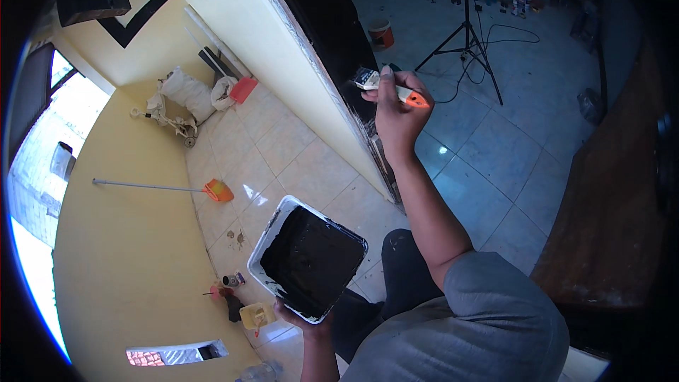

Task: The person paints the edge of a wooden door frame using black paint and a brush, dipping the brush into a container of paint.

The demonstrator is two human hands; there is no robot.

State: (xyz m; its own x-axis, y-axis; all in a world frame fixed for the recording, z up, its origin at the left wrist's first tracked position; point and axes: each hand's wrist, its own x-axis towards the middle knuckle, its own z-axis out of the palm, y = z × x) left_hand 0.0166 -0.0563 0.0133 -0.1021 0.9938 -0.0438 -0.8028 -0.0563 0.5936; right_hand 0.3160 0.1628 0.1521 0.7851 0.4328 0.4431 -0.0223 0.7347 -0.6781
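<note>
Glossy pale-tiled floor [283, 152], spread below and beyond both hands; smooth cream-painted wall [127, 255], to the left of the left hand [288, 314]; tall black door frame [315, 21], just beside and beyond the right hand [396, 110].

Right hand: closed around the handle of a flat paintbrush with dark bristles, pale body and orange handle end [368, 80]; thumb laid along the top, fingers curled beneath; bristles directed left, at the black frame, contact with it impossible to tell.

Left hand: gripping the near edge of a white square plastic tub [271, 228], its fingers partly hidden below; black paint [310, 258] inside, smeared up the walls; tub tilted, mouth upward.

Further items: small pale-yellow container [254, 317], just left of the left hand; orange long-handled sweeping tool [219, 191], beyond it, farther left; black metal tripod [467, 32] and red-orange bucket [380, 34], both beyond the right hand.
</note>
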